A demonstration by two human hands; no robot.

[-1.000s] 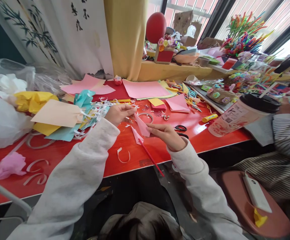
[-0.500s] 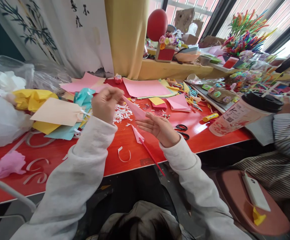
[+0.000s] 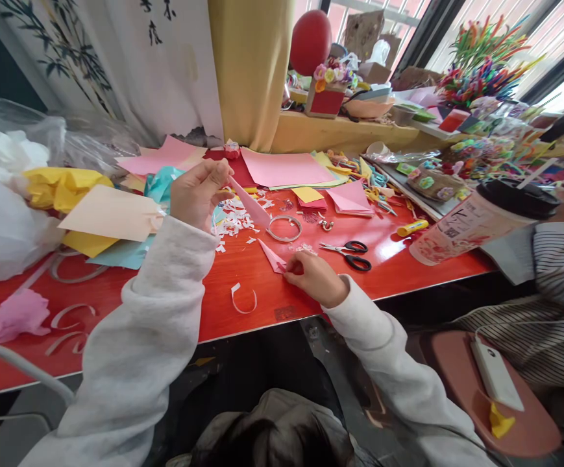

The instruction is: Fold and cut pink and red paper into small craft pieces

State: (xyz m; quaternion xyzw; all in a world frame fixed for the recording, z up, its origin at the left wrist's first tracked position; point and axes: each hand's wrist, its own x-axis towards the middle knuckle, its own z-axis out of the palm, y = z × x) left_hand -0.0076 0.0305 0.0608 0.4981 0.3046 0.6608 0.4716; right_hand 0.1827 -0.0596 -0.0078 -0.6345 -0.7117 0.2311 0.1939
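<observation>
My left hand is raised above the red table, its thumb and fingers pinched on the narrow end of a folded pink paper strip that slants down to the right. My right hand is low over the table near its front edge, fingertips pressed together. They touch the wide end of a second folded pink paper piece lying there; what they grip is hidden. Black-handled scissors lie just beyond the right hand. A ring-shaped roll sits behind the pink pieces.
Pink paper sheets and a stack of pink squares lie farther back. White paper scraps are scattered mid-table. A drink cup leans at right, beside a person's striped sleeve. Coloured papers and a plastic bag crowd the left.
My right hand has left the raised pink strip and moved down to the folded piece on the table. The red stick that lay across that piece no longer shows. Scissors and ring are uncovered.
</observation>
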